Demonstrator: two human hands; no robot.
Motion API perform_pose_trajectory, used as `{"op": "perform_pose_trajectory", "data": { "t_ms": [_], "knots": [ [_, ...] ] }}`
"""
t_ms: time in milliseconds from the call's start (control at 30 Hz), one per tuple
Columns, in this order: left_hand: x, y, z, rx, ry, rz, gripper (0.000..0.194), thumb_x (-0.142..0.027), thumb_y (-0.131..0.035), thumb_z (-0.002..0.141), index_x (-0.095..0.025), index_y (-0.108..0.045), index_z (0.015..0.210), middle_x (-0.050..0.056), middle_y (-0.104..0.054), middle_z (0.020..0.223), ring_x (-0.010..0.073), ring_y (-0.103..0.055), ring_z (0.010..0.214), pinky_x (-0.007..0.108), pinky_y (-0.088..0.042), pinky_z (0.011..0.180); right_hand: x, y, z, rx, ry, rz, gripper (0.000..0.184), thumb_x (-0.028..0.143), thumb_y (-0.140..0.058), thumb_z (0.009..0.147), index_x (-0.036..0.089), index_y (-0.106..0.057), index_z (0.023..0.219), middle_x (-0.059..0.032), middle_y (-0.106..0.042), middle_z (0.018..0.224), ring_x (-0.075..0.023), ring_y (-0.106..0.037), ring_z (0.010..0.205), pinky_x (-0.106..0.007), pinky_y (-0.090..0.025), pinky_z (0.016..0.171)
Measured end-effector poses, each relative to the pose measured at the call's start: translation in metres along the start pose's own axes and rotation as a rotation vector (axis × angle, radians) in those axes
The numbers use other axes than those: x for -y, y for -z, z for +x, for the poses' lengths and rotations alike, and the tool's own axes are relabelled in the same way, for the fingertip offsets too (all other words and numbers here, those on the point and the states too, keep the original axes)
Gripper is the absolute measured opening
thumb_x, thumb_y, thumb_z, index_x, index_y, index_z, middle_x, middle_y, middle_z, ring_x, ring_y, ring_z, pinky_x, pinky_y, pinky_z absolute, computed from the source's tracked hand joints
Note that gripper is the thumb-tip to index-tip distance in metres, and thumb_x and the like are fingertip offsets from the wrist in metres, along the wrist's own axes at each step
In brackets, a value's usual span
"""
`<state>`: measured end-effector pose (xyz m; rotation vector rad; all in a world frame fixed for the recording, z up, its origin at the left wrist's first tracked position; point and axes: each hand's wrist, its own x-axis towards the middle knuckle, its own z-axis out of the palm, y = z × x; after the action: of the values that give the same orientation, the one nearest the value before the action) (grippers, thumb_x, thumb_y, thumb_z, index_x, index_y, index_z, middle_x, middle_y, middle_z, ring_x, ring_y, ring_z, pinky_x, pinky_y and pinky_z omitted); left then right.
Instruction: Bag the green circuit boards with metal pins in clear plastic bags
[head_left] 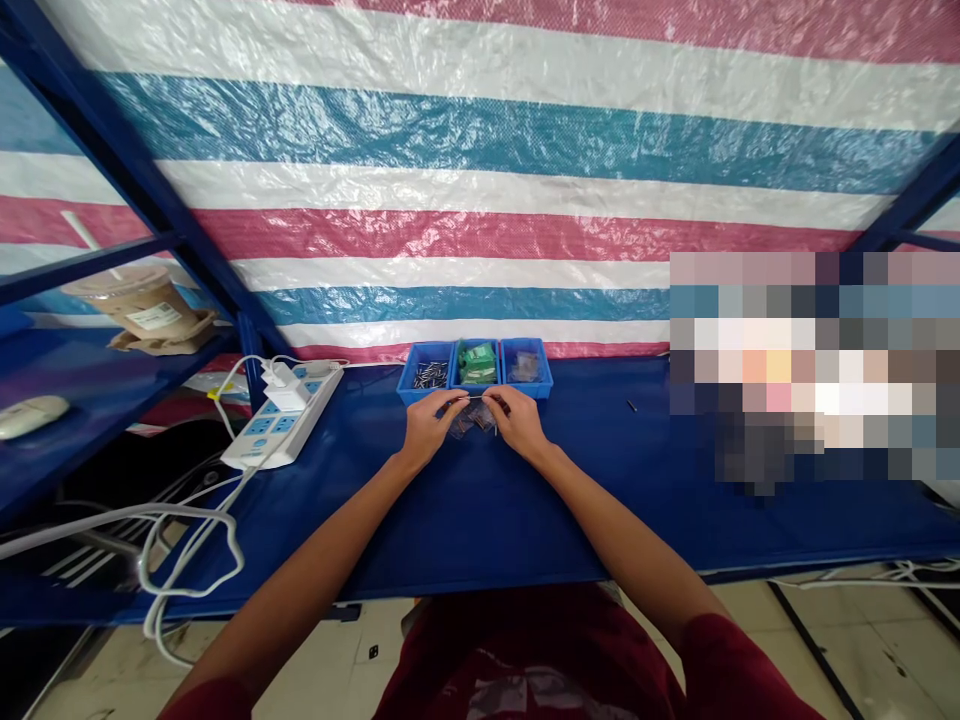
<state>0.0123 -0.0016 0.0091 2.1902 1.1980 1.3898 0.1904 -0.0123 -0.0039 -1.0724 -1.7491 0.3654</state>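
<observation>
My left hand [429, 432] and my right hand [519, 424] meet above the middle of the blue table, fingertips pinched. Between them runs a thin, light, rod-like piece [475, 398], one end in each hand; its exact kind is too small to tell. Beneath my fingers lie small clear plastic bags [472, 420], partly hidden, with dark bits in them. Just behind stand three joined blue bins. The left bin [411, 394] holds many short metal pins or screws [431, 375], the middle one green packets [478, 362], the right one clear bags [525, 368].
On the left, a white power strip [300, 415] with a plugged-in charger [286, 388] and loose white cables [225, 520] rests on the table [480, 510]. A lidded drink cup [142, 305] stands on a side shelf. One small dark piece [631, 405] lies right. A blurred patch covers the far right.
</observation>
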Motion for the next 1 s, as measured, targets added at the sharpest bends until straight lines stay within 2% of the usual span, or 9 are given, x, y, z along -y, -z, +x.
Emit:
{"op": "perform_pose_trajectory", "data": {
  "t_ms": [167, 467, 667, 867, 1000],
  "knots": [
    [0.0039, -0.002, 0.0001, -0.031, -0.038, 0.031, 0.027, -0.04, -0.053, 0.09, -0.019, -0.069, 0.087, 0.007, -0.072, 0.09, 0.0195, -0.065, 0.084, 0.032, -0.05, 0.083, 0.0008, 0.0008, 0.0003, -0.009, -0.007, 0.03, 0.03, 0.038, -0.042, 0.094, 0.021, -0.066, 0.089, -0.0062, -0.068, 0.088, -0.0175, -0.06, 0.074, -0.028, -0.047, 0.071],
    [0.0042, -0.0027, -0.0011, 0.0, -0.014, 0.071, 0.032, -0.043, -0.047, 0.092, -0.019, -0.067, 0.084, 0.007, -0.069, 0.085, 0.0175, -0.062, 0.078, 0.028, -0.048, 0.075, 0.0009, 0.0, 0.0, -0.02, -0.088, 0.105, 0.028, 0.043, -0.049, 0.089, 0.022, -0.067, 0.094, -0.0058, -0.069, 0.09, -0.0176, -0.061, 0.073, -0.029, -0.049, 0.073],
    [0.0015, -0.0021, -0.0016, -0.001, -0.006, 0.06, 0.031, -0.041, -0.047, 0.092, -0.018, -0.066, 0.082, 0.006, -0.069, 0.083, 0.0167, -0.06, 0.073, 0.028, -0.047, 0.073, 0.0005, -0.0004, -0.0002, 0.006, -0.042, 0.053, 0.029, 0.04, -0.043, 0.093, 0.021, -0.064, 0.09, -0.0049, -0.067, 0.085, -0.0166, -0.06, 0.071, -0.027, -0.047, 0.071],
    [-0.0013, -0.0036, -0.0012, -0.02, -0.006, 0.017, 0.03, -0.043, -0.05, 0.091, -0.018, -0.067, 0.091, 0.007, -0.069, 0.089, 0.018, -0.063, 0.08, 0.028, -0.048, 0.07, -0.0016, 0.0005, -0.0004, -0.002, -0.067, 0.04, 0.028, 0.038, -0.041, 0.094, 0.02, -0.062, 0.093, -0.0034, -0.066, 0.078, -0.0165, -0.061, 0.069, -0.027, -0.045, 0.069],
    [-0.0019, -0.003, -0.0005, -0.019, -0.039, 0.014, 0.028, -0.041, -0.049, 0.092, -0.019, -0.065, 0.087, 0.006, -0.068, 0.088, 0.0175, -0.062, 0.08, 0.027, -0.048, 0.071, -0.0028, 0.0, -0.0004, 0.004, -0.059, 0.04, 0.028, 0.038, -0.041, 0.094, 0.021, -0.062, 0.092, -0.0032, -0.065, 0.076, -0.0166, -0.06, 0.068, -0.027, -0.045, 0.069]
  ]
}}
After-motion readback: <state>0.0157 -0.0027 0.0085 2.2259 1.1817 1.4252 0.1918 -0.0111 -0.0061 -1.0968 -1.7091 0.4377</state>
